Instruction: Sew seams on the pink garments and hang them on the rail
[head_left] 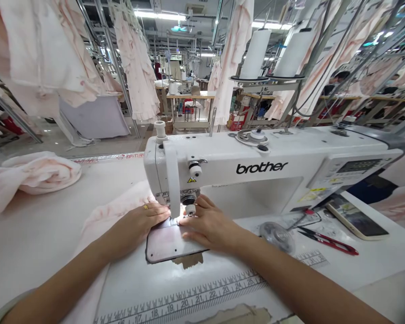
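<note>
A white Brother sewing machine (pixel 219 157) stands in front of me, its lamp lighting the needle area. My left hand (pixel 150 219) lies just left of the needle on pale pink fabric (pixel 103 220), fingers stretched and fairly flat, with a ring on one. To the right of the needle, my right hand (pixel 211 225) has its thumb and fingers apart, with the thumb over the metal plate (pixel 165 247). Some of its fingers reach up behind the presser area. Glare and the machine head hide the fingertips and whatever fabric lies under the needle.
Bunched pale pink fabric (pixel 50 173) lies at left. Right of the machine bed are a clear round plastic piece (pixel 277 236), red-handled thread snips (pixel 330 240) and a phone (pixel 357 218). A ruler strip (pixel 202 297) crosses the front. Thread cones (pixel 256 54) and hanging garments (pixel 135 63) stand behind.
</note>
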`<state>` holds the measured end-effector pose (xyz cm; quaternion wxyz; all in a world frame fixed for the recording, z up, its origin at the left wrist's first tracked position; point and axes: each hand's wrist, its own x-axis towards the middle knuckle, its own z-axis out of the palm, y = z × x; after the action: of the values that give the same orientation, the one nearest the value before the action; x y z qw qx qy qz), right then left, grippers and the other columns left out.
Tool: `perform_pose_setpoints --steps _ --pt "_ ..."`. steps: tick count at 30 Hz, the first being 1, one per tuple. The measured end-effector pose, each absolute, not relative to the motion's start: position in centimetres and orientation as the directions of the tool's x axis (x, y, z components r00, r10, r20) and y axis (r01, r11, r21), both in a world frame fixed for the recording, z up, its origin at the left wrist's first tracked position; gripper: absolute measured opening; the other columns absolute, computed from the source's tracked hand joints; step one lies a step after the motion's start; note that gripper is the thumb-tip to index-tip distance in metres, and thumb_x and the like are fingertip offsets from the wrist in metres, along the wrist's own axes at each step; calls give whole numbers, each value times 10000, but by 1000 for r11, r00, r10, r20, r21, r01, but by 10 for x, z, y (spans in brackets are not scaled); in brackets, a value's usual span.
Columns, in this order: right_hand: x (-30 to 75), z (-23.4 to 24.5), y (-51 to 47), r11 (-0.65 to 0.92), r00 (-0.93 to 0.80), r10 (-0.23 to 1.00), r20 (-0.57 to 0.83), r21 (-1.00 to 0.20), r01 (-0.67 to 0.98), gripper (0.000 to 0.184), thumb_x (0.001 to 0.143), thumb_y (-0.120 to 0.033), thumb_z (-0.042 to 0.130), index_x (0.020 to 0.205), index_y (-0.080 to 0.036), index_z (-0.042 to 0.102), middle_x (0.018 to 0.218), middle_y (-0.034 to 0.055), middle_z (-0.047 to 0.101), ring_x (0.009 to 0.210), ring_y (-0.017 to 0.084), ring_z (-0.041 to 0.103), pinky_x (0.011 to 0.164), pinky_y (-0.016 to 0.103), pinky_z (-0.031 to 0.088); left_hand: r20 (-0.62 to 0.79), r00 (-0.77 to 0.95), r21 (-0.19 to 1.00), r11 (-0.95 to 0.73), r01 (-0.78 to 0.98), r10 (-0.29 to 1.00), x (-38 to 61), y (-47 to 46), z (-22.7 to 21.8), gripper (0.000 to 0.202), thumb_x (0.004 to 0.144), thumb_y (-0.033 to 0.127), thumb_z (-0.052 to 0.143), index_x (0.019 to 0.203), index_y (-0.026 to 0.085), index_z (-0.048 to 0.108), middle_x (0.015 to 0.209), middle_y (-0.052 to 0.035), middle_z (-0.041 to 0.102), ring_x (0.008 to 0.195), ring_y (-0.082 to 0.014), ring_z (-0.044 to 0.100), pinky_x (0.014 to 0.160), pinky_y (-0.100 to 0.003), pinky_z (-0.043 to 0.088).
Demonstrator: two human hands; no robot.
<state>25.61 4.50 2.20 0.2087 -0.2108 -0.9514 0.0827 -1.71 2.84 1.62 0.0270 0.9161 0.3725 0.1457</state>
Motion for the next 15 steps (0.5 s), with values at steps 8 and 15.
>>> perform_pose_setpoints --steps 8,15 --pt "257 21 49 894 -808 448 383 -219 392 201 981 -356 553 1050 -217 681 978 55 589 1096 211 435 1102 417 281 221 655 177 -691 701 722 -19 25 13 514 890 60 398 1314 276 590 1311 -16 637 1166 -195 622 997 -360 525" --pt "258 18 52 898 -808 440 393 -199 392 185 978 -327 556 1051 -221 689 943 57 592 1072 210 452 1100 427 285 210 602 204 -636 744 771 -53 58 20 345 949 172 403 1154 217 677 1199 -64 681 1112 -194 629 1008 -362 503"
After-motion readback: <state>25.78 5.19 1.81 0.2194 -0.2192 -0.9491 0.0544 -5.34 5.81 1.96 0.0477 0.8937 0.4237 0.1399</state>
